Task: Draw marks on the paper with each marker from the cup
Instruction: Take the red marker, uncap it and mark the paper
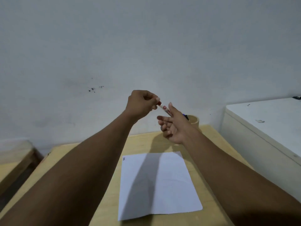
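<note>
- At far left, a low wooden bench (14, 159) sat beside the table, partly cut off by the frame edge.
- Behind everything, a pale wall (146, 46), marked with a few small dark specks left of centre.
- Left hand (141, 103) was raised above the far part of the table, curled closed — thumb and fingertips pressed together on the upper-left end of the red marker (164, 108).
- Red marker was held in the air between both hands, slanting down to the right; white barrel with red on it, cap state too blurred to tell.
- Paper (156, 185) lay flat on the near middle of the wooden table (104, 209), crossed by the arms' shadows, with two small dark strokes (124, 159) at its far-left corner.
- Right hand (174, 128) was just right of the left one, palm turned left, fingers loosely spread and half curled; the marker's lower end met it near the thumb and forefinger, but a firm grip could not be told.
- Cup (194, 122) stood at the table's far right edge, partly hidden behind the right hand — a blue marker tip (184, 115) showed at its rim.
- At far right, a white cabinet (263, 128) stood beside the table.
</note>
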`<state>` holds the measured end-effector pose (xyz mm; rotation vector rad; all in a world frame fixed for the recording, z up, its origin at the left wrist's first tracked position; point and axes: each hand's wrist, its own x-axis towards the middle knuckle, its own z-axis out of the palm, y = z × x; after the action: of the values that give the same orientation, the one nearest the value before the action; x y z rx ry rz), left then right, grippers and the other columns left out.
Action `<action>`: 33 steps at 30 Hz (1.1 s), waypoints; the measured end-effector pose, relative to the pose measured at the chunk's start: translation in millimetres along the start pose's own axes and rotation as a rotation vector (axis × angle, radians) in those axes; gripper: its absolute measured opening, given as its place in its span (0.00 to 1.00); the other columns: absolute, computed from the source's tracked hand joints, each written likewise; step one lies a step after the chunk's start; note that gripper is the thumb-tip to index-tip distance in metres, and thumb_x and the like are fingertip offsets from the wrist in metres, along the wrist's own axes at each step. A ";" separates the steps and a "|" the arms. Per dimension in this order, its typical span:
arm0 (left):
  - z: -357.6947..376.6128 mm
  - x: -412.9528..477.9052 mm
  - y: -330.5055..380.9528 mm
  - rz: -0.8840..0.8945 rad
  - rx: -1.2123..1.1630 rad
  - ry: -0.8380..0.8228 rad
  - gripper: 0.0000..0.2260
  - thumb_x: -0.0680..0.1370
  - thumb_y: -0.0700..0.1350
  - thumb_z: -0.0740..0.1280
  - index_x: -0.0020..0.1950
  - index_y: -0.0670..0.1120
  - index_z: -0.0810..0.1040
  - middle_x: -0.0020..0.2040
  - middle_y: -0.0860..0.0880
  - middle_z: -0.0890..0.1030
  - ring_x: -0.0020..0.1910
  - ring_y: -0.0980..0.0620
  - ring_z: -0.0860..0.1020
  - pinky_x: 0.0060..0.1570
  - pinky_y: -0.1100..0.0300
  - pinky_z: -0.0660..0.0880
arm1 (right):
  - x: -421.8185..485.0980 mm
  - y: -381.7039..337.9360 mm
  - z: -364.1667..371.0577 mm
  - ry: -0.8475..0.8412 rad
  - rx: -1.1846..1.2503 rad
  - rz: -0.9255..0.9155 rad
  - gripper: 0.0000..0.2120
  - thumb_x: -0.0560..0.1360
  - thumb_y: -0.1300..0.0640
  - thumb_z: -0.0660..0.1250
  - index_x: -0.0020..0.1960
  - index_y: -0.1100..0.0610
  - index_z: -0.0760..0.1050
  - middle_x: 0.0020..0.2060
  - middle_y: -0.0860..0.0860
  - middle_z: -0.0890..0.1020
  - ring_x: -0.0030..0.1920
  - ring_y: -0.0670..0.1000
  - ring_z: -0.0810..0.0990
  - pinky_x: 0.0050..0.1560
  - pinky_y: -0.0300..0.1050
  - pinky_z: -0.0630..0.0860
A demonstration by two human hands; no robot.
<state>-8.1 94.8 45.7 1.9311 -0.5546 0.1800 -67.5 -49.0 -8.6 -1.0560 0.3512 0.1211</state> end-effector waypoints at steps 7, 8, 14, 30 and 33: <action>-65.6 -53.0 -56.0 -0.156 -0.158 0.098 0.06 0.79 0.39 0.72 0.44 0.39 0.83 0.39 0.42 0.85 0.36 0.48 0.85 0.40 0.56 0.80 | 11.8 46.7 68.1 -0.047 0.258 -0.094 0.13 0.82 0.53 0.67 0.44 0.60 0.77 0.28 0.51 0.78 0.21 0.44 0.73 0.19 0.35 0.61; -71.5 -60.9 -64.5 -0.182 -0.210 0.115 0.06 0.79 0.39 0.71 0.43 0.39 0.83 0.40 0.41 0.85 0.36 0.47 0.84 0.40 0.56 0.80 | 12.6 52.3 74.1 -0.059 0.234 -0.106 0.11 0.82 0.55 0.67 0.45 0.61 0.77 0.28 0.52 0.79 0.22 0.45 0.75 0.20 0.35 0.63; -109.0 -95.2 -120.0 -0.352 -0.207 0.172 0.07 0.80 0.37 0.69 0.41 0.40 0.81 0.38 0.47 0.86 0.35 0.47 0.82 0.45 0.52 0.81 | 20.3 73.8 73.5 0.069 0.122 -0.177 0.04 0.76 0.62 0.66 0.44 0.60 0.78 0.30 0.54 0.79 0.23 0.49 0.78 0.23 0.37 0.64; -70.1 -132.2 -187.3 -0.328 0.436 -0.127 0.16 0.71 0.49 0.69 0.57 0.50 0.80 0.43 0.55 0.83 0.44 0.53 0.80 0.46 0.59 0.76 | 38.3 150.5 51.0 0.103 -0.494 -0.297 0.04 0.74 0.63 0.70 0.43 0.61 0.83 0.33 0.58 0.85 0.31 0.54 0.83 0.28 0.42 0.73; -66.2 -133.0 -191.5 -0.345 0.392 -0.159 0.29 0.66 0.62 0.73 0.63 0.51 0.76 0.46 0.54 0.81 0.49 0.53 0.79 0.49 0.58 0.75 | 40.1 152.4 49.6 0.128 -0.524 -0.330 0.03 0.73 0.63 0.70 0.42 0.61 0.83 0.33 0.58 0.85 0.30 0.53 0.83 0.30 0.43 0.76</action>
<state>-29.2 255.7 -134.3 2.4047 -0.2928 -0.0947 -59.0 66.3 -126.7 -1.6303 0.2598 -0.1605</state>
